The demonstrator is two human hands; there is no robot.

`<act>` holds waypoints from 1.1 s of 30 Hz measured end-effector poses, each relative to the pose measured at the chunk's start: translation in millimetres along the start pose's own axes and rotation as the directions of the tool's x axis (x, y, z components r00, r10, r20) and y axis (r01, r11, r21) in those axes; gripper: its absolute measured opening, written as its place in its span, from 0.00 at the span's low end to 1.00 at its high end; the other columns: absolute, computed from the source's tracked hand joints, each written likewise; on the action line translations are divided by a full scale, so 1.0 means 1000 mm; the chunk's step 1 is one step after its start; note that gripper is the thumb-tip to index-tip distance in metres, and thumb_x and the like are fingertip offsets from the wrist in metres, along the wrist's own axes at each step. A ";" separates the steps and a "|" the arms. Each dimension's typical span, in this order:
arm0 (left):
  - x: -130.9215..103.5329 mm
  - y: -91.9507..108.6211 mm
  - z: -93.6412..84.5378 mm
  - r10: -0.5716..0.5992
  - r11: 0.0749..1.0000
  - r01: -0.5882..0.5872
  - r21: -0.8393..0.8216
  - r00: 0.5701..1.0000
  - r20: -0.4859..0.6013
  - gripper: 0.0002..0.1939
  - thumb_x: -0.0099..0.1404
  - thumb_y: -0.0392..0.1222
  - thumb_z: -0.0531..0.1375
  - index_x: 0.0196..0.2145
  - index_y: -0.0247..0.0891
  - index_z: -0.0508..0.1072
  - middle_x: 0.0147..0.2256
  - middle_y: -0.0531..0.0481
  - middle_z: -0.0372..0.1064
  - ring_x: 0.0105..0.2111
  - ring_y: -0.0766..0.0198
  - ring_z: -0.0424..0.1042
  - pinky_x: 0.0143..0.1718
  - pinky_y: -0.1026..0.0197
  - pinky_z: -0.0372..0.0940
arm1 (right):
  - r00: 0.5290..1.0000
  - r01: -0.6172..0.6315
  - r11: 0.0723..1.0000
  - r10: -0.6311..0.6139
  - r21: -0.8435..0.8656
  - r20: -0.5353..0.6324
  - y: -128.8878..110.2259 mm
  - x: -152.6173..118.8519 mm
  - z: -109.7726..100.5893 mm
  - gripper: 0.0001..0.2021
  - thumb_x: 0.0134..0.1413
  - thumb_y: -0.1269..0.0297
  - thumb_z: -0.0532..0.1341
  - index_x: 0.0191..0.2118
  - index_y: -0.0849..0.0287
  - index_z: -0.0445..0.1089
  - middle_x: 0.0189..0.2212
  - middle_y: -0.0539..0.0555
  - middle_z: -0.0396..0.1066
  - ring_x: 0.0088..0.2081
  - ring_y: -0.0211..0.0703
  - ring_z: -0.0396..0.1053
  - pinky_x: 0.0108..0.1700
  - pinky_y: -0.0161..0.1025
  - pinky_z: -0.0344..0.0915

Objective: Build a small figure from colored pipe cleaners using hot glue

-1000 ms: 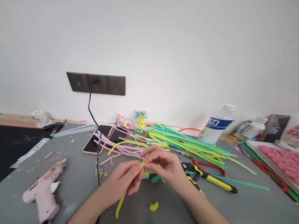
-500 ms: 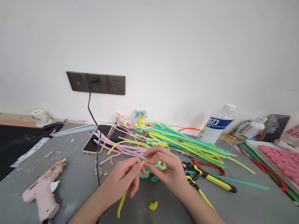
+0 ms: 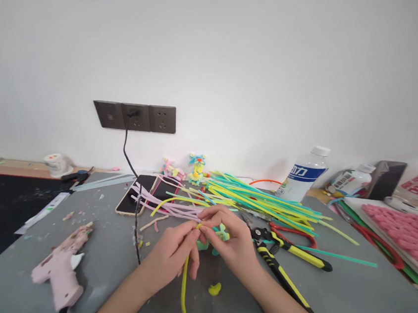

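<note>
Between my two hands is a yellow pipe cleaner [image 3: 184, 288], its long end hanging below my left fingers. My left hand [image 3: 176, 252] pinches it near the top end. The fingertips of my right hand [image 3: 226, 234] pinch the same tip, meeting the left ones. A small curled yellow piece [image 3: 214, 289] lies on the grey table [image 3: 108, 266] just below. Partly hidden behind my right hand sit some mint-green curled pieces [image 3: 222, 232]. Black and yellow pliers [image 3: 274, 249] rest right of my right hand, jaws toward the wall.
Yellow and teal pipe cleaners [image 3: 266, 200] lie piled behind, beside lilac ones [image 3: 169, 205]. A pink glue gun [image 3: 64, 271] lies left, a phone [image 3: 136, 194] back left. A bottle [image 3: 306, 173] and red-handled scissors [image 3: 295, 234] are right. Small figures [image 3: 197, 167] stand at the wall.
The hanging end of the yellow pipe cleaner has swung right and points more straight down. My right hand has shifted slightly left, uncovering more of the pliers. Both hands still pinch the tip.
</note>
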State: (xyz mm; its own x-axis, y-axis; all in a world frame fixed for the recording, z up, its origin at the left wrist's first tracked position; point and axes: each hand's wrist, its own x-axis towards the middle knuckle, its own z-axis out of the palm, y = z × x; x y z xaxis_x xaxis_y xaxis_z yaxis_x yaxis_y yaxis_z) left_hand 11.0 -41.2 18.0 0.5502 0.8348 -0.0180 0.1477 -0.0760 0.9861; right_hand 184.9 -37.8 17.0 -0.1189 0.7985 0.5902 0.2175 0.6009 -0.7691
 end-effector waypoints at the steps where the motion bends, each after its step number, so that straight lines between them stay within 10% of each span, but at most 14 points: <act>1: 0.000 0.000 0.000 0.000 1.000 0.000 -0.006 1.000 -0.002 0.18 0.75 0.52 0.47 0.37 0.37 0.68 0.15 0.57 0.66 0.13 0.70 0.55 0.18 0.68 0.54 | 0.999 -0.018 0.999 0.017 0.040 0.029 0.002 0.001 -0.002 0.08 0.60 0.67 0.64 0.29 0.55 0.73 0.37 0.56 0.76 0.42 0.48 0.74 0.45 0.45 0.69; 8: -0.001 0.010 -0.004 -0.005 0.999 0.004 -0.033 1.000 -0.027 0.20 0.75 0.53 0.46 0.37 0.36 0.69 0.13 0.59 0.62 0.13 0.70 0.54 0.19 0.68 0.55 | 0.978 -0.197 0.950 0.172 0.242 0.121 0.012 0.007 -0.015 0.09 0.65 0.60 0.61 0.44 0.52 0.78 0.41 0.56 0.79 0.44 0.48 0.76 0.48 0.45 0.71; 33: -0.004 0.012 -0.006 -0.015 0.999 0.010 0.053 0.996 0.088 0.20 0.73 0.51 0.48 0.28 0.37 0.67 0.14 0.62 0.53 0.14 0.72 0.49 0.18 0.68 0.47 | 0.911 -0.266 0.888 0.104 0.375 0.399 0.008 0.013 -0.024 0.04 0.50 0.64 0.73 0.33 0.55 0.80 0.33 0.54 0.75 0.38 0.43 0.72 0.44 0.42 0.68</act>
State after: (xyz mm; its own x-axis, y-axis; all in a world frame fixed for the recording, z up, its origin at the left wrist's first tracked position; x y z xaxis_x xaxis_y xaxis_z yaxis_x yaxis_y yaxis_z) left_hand 5.3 -41.9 30.5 0.6185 0.7844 -0.0472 0.1969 -0.0965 0.9757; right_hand 208.3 -23.5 24.4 -0.4727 0.8044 0.3599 -0.1388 0.3354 -0.9318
